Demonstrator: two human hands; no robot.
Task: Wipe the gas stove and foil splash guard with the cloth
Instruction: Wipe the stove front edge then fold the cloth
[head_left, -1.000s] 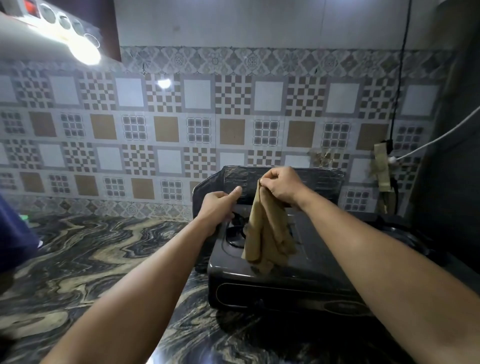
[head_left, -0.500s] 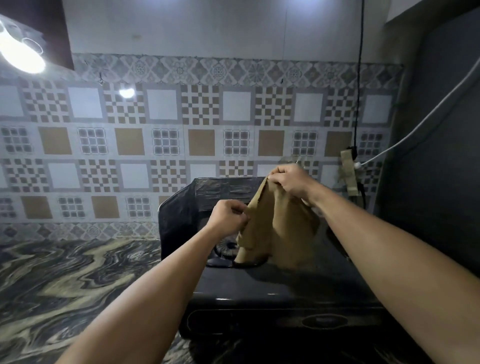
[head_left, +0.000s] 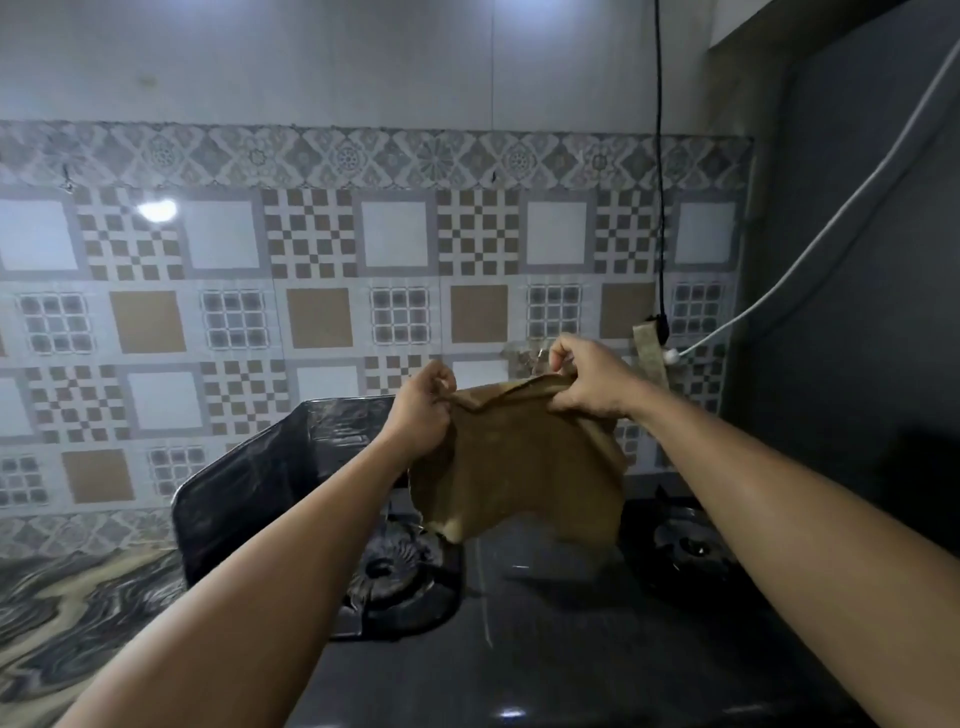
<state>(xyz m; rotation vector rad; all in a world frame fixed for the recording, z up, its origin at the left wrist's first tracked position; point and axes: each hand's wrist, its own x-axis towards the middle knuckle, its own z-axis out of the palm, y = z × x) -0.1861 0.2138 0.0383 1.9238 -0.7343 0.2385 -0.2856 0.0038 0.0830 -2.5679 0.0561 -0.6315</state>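
- Right now both your hands pinch the top edge of the brown cloth (head_left: 524, 467), left hand (head_left: 423, 410) at one corner, right hand (head_left: 587, 382) at the other, fingers curled on it, likely to spread it flat for wiping.
- It hangs in the air above the black gas stove (head_left: 519, 623), touching nothing.
- Behind the left burner (head_left: 387, 569) stands the dark foil splash guard (head_left: 270, 467), along the stove's back left corner, not yet wiped.

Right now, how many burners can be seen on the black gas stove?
2. One round black burner lies on the left, below the left hand's forearm; another lies on the right, partly hidden by the right forearm. The brown cloth may hide more.
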